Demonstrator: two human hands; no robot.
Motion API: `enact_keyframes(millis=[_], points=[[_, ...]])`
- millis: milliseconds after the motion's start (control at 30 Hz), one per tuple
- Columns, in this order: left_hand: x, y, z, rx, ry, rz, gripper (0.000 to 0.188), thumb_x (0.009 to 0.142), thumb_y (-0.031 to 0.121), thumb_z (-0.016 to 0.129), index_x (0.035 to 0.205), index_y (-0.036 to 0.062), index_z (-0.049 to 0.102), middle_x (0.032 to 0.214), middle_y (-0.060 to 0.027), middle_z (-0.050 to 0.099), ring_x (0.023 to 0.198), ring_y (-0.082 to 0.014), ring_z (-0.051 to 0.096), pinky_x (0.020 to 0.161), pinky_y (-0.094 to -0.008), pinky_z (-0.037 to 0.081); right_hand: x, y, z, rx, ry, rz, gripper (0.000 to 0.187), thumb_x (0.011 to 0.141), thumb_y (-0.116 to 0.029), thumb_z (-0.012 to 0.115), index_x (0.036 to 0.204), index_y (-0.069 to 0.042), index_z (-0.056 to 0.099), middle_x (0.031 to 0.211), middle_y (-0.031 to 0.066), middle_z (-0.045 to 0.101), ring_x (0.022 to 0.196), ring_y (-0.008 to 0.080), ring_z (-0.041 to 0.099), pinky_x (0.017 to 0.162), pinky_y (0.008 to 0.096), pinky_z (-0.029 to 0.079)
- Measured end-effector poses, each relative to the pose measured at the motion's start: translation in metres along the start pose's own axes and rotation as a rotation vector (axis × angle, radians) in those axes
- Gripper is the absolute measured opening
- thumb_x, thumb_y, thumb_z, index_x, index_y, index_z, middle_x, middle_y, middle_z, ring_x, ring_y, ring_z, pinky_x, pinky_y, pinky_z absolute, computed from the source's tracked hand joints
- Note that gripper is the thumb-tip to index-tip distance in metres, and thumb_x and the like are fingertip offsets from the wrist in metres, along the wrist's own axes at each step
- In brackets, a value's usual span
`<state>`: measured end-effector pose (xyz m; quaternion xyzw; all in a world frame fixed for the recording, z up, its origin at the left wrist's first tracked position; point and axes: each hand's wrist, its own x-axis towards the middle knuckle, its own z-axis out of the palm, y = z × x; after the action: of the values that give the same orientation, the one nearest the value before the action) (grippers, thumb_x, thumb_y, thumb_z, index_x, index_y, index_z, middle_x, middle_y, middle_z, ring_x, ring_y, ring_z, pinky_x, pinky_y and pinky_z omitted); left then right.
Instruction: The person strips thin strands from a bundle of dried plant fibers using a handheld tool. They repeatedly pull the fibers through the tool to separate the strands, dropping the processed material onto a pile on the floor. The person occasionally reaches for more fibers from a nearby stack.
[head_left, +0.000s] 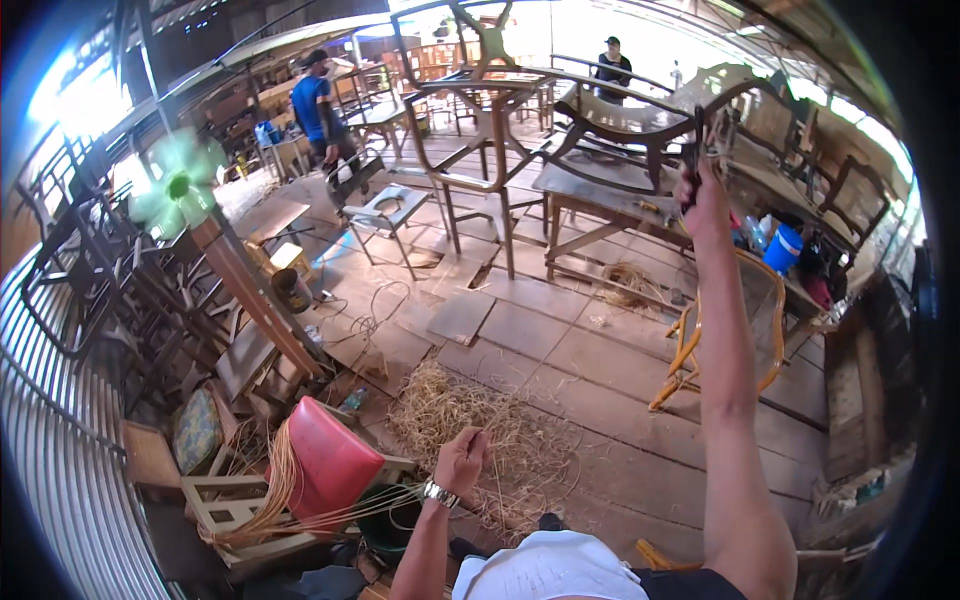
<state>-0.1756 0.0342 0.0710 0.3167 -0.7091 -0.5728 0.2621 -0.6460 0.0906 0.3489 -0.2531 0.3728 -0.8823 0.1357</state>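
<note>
My right hand (705,190) is raised at the far end of my outstretched arm, its fingers wrapped round a slim dark tool (698,130) that points upward; its kind is unclear. My left hand (463,460), with a metal watch (440,494) at the wrist, is closed above a tangled heap of cane strips (440,405). What its fingers hold, if anything, is hidden. Long cane strands (284,465) drape over a pale wooden frame (225,500) beside a red cushioned seat (325,455), and some reach toward my left wrist.
A cane-edged chair (690,350) stands right of centre. Beyond it, a worktable (590,190) bears an upturned chair frame (620,130). A wooden post (250,290) and stacked dark chairs (95,240) line the left. Two people, one in a blue shirt (313,105), stand farther back.
</note>
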Motion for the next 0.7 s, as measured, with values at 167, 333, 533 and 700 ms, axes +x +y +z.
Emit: enact_keyframes(millis=[167, 333, 533, 700], points=[[-0.057, -0.11, -0.025, 0.461, 0.161, -0.286, 0.031, 0.09, 0.034, 0.051, 0.092, 0.0046, 0.062, 0.079, -0.0173, 0.065, 0.076, -0.0352, 0.063, 0.066, -0.0426, 0.049, -0.086, 0.097, -0.086, -0.163, 0.091, 0.384, 0.027, 0.095, -0.034, 0.051, 0.085, -0.009, 0.055, 0.062, 0.0004, 0.052, 0.041, 0.0072, 0.041, 0.036, 0.0201, 0.031], [-0.2, -0.226, -0.066, 0.454, 0.241, -0.793, 0.035, 0.087, 0.041, 0.054, 0.085, 0.0078, 0.064, 0.091, -0.0207, 0.065, 0.091, -0.0403, 0.06, 0.077, -0.0463, 0.048, -0.216, 0.198, -0.176, -0.323, 0.275, 0.617, 0.026, 0.096, -0.035, 0.048, 0.082, -0.012, 0.048, 0.059, -0.0003, 0.047, 0.041, 0.0086, 0.042, 0.034, 0.0225, 0.033], [-0.342, -0.324, -0.075, 0.431, 0.388, -1.267, 0.035, 0.09, 0.03, 0.053, 0.075, 0.0003, 0.064, 0.066, -0.0099, 0.065, 0.058, -0.0208, 0.062, 0.053, -0.036, 0.048, -0.35, 0.28, -0.266, -1.189, 0.155, 0.963, 0.023, 0.092, -0.025, 0.048, 0.085, -0.004, 0.054, 0.079, 0.0177, 0.063, 0.06, 0.0253, 0.064, 0.046, 0.0378, 0.049], [-0.304, -0.339, -0.053, -0.37, 0.745, -1.343, 0.019, 0.088, 0.016, 0.052, 0.078, 0.0024, 0.061, 0.065, -0.0087, 0.058, 0.045, -0.0167, 0.046, 0.037, -0.0336, 0.038, -0.479, 0.266, -0.345, -1.91, -0.545, 1.113, 0.033, 0.084, -0.028, 0.056, 0.084, 0.004, 0.067, 0.092, 0.0237, 0.066, 0.091, 0.033, 0.065, 0.076, 0.0426, 0.052]])
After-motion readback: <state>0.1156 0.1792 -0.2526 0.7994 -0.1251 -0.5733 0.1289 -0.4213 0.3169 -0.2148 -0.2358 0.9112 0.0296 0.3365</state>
